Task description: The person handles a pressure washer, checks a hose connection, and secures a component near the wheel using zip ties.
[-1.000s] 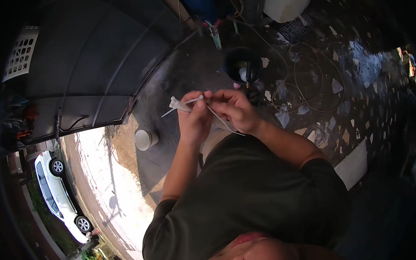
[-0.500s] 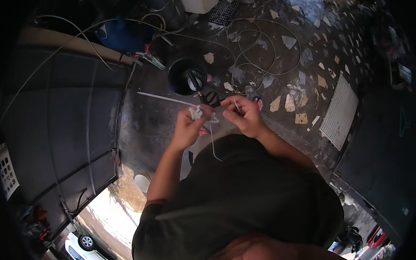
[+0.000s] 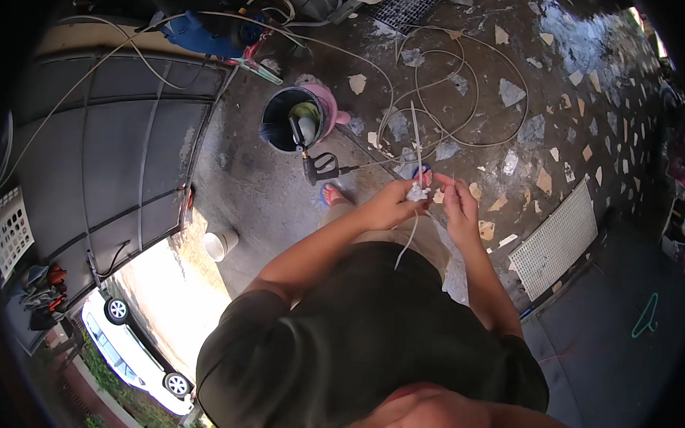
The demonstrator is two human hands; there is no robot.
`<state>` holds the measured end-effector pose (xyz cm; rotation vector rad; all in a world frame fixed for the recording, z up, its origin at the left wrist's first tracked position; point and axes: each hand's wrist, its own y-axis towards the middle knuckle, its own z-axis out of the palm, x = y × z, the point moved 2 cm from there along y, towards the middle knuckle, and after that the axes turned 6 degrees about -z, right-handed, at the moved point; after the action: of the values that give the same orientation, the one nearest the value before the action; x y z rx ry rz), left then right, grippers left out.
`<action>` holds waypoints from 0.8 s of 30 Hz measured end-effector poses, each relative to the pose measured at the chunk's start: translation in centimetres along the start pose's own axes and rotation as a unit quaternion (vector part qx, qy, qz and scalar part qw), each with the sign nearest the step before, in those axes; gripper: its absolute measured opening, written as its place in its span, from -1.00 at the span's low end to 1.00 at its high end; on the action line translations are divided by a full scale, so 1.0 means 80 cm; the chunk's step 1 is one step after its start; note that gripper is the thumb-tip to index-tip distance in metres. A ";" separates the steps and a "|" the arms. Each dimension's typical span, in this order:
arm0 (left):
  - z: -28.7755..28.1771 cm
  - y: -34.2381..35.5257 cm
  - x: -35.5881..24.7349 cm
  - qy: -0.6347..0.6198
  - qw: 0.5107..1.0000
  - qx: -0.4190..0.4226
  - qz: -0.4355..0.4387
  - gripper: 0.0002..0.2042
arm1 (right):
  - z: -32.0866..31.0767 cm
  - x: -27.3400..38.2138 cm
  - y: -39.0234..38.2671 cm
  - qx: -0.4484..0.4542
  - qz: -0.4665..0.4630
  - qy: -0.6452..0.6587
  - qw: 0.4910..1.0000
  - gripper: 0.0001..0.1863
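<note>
No packages, labels, signs or screens show anywhere in this view of the wet, stone-flecked yard floor, the dark metal gate and the street beyond.

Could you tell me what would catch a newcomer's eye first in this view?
Most striking are the left hand and right hand meeting at the centre, pinching a small white wad with thin white strips rising above and trailing below it. Just beyond stand a black bucket and a tangle of pale hose on the wet floor.
</note>
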<state>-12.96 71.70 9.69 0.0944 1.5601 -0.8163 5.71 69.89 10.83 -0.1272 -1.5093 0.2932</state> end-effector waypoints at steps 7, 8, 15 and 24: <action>-0.074 -0.076 0.094 -0.172 0.937 -0.273 -0.136 -0.79 | 0.174 -0.096 0.064 0.078 0.064 0.139 0.985 -0.65; -0.082 -0.086 0.105 -0.174 0.936 -0.274 -0.139 -0.79 | 0.208 -0.103 0.070 0.074 0.083 0.159 0.981 -0.67; -0.191 -0.189 0.280 -0.156 0.854 -0.445 -0.221 -0.75 | 0.365 -0.238 0.116 0.109 0.073 0.067 0.989 -0.61; -0.349 -0.114 0.469 -0.419 0.765 -0.440 -0.215 -0.78 | 0.449 -0.409 0.207 -0.212 0.157 0.064 0.962 -0.79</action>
<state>-48.06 65.09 -21.80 -1.2056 0.9356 -0.2810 -32.96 73.47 -22.75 -0.7189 -1.4016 0.2048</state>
